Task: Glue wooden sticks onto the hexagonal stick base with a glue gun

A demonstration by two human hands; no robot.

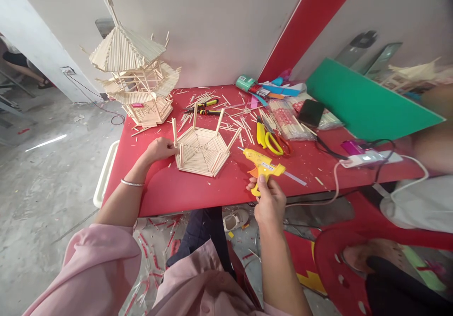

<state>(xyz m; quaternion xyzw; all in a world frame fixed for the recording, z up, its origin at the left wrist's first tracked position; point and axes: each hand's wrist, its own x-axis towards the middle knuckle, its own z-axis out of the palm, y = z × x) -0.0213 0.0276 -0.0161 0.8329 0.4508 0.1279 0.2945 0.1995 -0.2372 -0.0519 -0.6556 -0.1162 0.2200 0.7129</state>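
Observation:
A hexagonal base made of wooden sticks (201,148) lies flat on the red table (155,203), with several short stick posts standing or leaning outward at its corners. My left hand (161,149) is closed at its left side, fingertips pinching the edge by a post; the exact contact is partly hidden. In my right hand (269,198) is a yellow hot glue gun (264,165), gripped by the handle. Its nozzle points left toward the base but stays apart from it. A clear glue stick (295,178) juts from the gun's back.
A tiered stick pagoda (136,78) stands at the back left. Loose sticks, pliers (205,112), yellow-handled scissors (267,139) and bagged sticks (288,120) lie behind. A green board (368,101), a power strip (371,159) with cables and another person's arm (424,141) are at right.

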